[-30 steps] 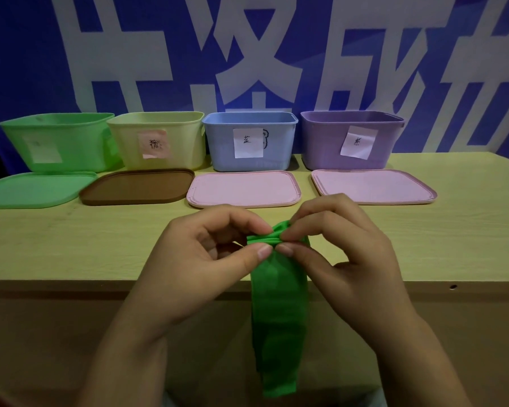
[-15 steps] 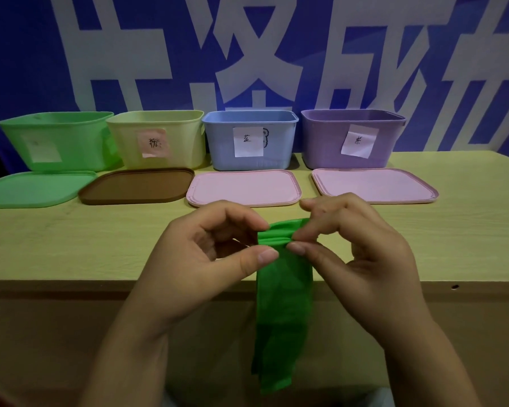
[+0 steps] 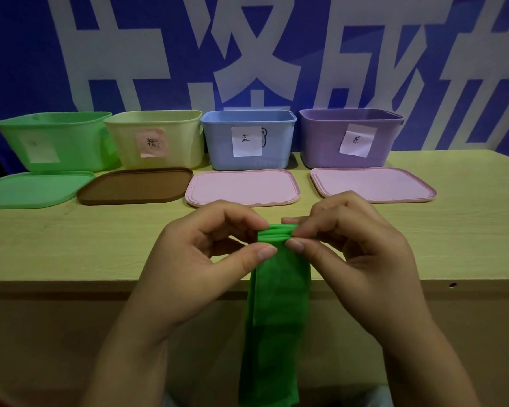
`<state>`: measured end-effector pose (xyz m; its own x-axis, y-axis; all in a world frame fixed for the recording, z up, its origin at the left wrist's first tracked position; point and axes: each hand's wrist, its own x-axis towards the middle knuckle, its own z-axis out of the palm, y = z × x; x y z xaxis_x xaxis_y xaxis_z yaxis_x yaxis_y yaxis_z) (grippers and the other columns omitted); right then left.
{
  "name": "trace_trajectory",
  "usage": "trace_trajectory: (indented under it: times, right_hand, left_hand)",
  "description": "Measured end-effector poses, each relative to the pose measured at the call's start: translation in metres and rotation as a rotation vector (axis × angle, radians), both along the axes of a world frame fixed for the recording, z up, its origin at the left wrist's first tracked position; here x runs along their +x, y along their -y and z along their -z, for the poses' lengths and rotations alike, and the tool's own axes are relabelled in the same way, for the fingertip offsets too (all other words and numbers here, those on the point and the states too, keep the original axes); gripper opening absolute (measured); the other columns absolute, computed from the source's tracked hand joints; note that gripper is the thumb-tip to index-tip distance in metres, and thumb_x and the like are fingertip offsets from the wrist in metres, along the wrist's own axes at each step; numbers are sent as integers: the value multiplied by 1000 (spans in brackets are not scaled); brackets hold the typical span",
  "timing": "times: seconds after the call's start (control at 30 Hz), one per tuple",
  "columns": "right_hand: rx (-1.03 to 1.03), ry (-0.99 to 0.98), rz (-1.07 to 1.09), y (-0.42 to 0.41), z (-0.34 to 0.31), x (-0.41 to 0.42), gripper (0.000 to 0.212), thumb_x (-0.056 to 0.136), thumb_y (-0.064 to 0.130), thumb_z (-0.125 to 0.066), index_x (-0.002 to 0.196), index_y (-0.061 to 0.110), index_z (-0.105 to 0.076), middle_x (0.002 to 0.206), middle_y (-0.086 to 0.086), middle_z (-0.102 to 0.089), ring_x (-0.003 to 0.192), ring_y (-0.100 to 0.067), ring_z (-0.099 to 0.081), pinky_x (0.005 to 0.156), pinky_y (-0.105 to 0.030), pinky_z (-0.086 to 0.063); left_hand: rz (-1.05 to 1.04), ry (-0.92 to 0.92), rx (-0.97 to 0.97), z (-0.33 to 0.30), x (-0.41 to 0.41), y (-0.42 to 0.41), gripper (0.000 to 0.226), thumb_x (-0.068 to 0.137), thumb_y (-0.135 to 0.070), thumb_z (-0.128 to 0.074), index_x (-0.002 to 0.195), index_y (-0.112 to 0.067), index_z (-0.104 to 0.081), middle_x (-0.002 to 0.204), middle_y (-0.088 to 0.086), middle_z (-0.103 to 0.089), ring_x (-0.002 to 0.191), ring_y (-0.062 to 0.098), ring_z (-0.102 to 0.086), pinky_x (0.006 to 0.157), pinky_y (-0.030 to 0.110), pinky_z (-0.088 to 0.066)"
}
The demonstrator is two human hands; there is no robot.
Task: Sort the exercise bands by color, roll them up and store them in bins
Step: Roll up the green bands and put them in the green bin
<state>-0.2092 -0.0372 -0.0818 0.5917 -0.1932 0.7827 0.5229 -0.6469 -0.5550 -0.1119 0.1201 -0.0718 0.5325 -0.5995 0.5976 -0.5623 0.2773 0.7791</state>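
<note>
A green exercise band hangs down in front of the table's near edge, its top end rolled into a small flat coil between my hands. My left hand pinches the coil's left side with thumb and fingers. My right hand pinches its right side the same way. Along the back of the table stand a green bin, a yellow bin, a blue bin and a purple bin, each with a paper label. I cannot see inside them.
Lids lie flat in front of the bins: a green lid, a brown lid and two pink lids. The wooden table ends just below my hands. A blue banner with white characters hangs behind.
The rolled top of the band has grown by another turn between my fingers, and the hanging tail has drawn up a little.
</note>
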Motion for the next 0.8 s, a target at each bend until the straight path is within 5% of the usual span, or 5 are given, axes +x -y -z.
trace_trajectory:
  times: [0.2,0.43,0.8]
  right_hand:
    - [-26,21,64,-4,-3,-1,9,79,20,-65,81,11,-67,86,0,-57,82,-9,-58,66,-13,-47]
    - [-113,29,87,-4,-3,-3,12,79,19,-64,79,8,-68,88,0,-56,83,-9,-58,66,-18,-51]
    - [-70,26,-8,-5,-6,-9,2,78,13,-66,80,12,-66,88,-2,-56,88,-7,-63,68,-15,-50]
  left_hand:
    - [-4,27,-24,1,-1,0,18,66,-23,-73,83,-28,-69,81,-11,-70,76,2,-67,66,13,-51]
    - [187,-113,-25,-1,9,-7,26,74,-33,-70,100,-28,-71,81,-3,-70,73,10,-68,65,22,-55]
    - [181,-87,-21,-4,7,-7,14,73,-32,-69,85,-28,-76,80,-8,-73,70,10,-70,62,21,-56]
